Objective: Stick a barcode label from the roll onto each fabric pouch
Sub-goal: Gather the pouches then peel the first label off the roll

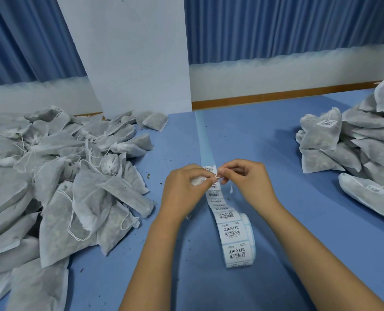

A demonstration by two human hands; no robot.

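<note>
A roll of white barcode labels (238,248) lies on the blue table (276,221), its strip unrolled away from me with bare backing paper (205,140) beyond. Over the strip, my left hand (182,191) grips a small bunched white piece, seemingly the gathered neck of a fabric pouch (197,181). My right hand (245,178) pinches something small, a drawstring end or a label corner, where the two hands meet. A big heap of unlabelled grey-white pouches (58,182) fills the left. Pouches bearing labels (343,140) are stacked at the right.
A white pillar (130,55) and blue curtains stand behind the table. A wooden strip (276,95) edges the table's far side. One long labelled pouch (370,196) lies near the right edge. Small dark crumbs dot the tabletop.
</note>
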